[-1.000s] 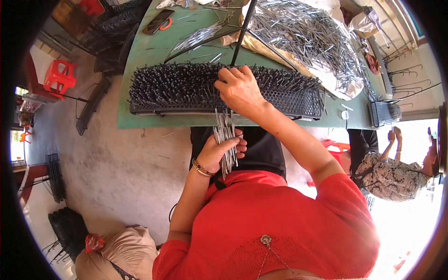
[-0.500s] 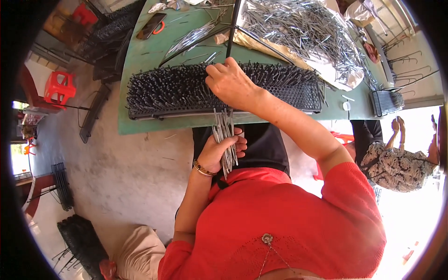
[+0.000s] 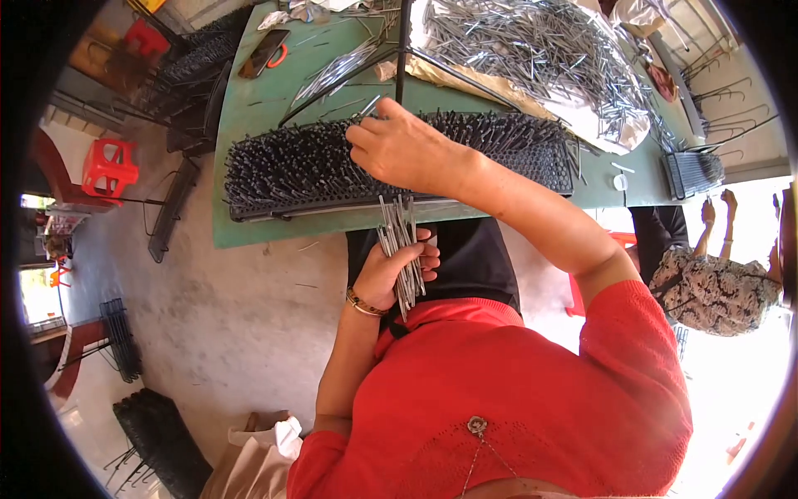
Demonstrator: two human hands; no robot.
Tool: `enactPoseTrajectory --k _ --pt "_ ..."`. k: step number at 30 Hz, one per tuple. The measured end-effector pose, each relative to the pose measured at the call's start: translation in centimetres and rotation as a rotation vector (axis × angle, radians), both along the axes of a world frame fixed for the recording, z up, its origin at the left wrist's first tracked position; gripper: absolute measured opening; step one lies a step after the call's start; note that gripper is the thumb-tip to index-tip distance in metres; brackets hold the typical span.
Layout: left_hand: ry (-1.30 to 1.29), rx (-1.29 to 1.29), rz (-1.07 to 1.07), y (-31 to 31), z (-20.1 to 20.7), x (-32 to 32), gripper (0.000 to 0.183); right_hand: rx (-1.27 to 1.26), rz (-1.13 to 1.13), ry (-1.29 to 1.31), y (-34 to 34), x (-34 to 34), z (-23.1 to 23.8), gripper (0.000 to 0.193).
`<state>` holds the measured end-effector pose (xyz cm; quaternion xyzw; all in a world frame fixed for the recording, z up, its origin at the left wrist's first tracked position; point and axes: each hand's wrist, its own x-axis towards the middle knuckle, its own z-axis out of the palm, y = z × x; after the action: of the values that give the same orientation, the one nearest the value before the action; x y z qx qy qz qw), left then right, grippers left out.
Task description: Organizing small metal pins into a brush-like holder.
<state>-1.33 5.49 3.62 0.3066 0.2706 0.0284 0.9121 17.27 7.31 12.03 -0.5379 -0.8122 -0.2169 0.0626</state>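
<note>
A bundle of thin grey metal rods (image 3: 399, 241) is gripped in my left hand (image 3: 389, 274), below the table's near edge. The rods point away from me, fanning slightly at the far end. My right hand (image 3: 403, 150) is above a long black perforated rack (image 3: 544, 170) packed with upright dark pins (image 3: 287, 162). Its thumb and fingers are drawn together, and whatever they may pinch is hidden. Pins stand thickly over the rack's left and middle; bare mesh shows toward the right end.
The rack's black rod frame (image 3: 402, 62) rises over the green table (image 3: 258, 108). A large heap of loose metal rods (image 3: 540, 58) lies on sheeting beyond. A phone (image 3: 263, 51) lies at the far left, a red stool (image 3: 108, 170) stands left, and a co-worker in a patterned top (image 3: 715, 291) is right.
My right hand has shifted a little to the left and up over the rack. My left hand still grips the rods in nearly the same place.
</note>
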Motion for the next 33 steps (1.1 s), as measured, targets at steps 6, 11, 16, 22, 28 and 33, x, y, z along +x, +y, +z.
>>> enactPoseTrajectory --k 6,11,16,22,28,33 --pt "0.006 0.027 -0.008 0.0 0.0 0.1 0.029 -0.062 0.046 0.130 -0.4 0.6 -1.3 0.005" --pt "-0.007 0.103 0.021 0.0 0.7 0.0 0.030 -0.137 -0.015 0.798 -2.8 1.5 -1.2 0.014" --pt "-0.104 0.193 0.013 0.2 1.2 0.5 0.033 -0.572 -0.268 1.311 -6.4 0.7 -2.8 0.029" --pt "-0.124 0.177 0.033 -0.4 1.0 1.4 0.035 -0.588 -0.462 1.905 -8.7 0.5 -4.2 0.028" --pt "-0.118 0.135 -0.066 -0.8 0.6 2.1 0.036 -0.629 -0.378 1.712 -9.2 1.3 -5.3 0.023" --pt "-0.103 0.109 -0.076 -0.7 0.6 2.3 0.038 -0.524 -0.388 1.824 -9.2 1.4 -6.4 0.023"
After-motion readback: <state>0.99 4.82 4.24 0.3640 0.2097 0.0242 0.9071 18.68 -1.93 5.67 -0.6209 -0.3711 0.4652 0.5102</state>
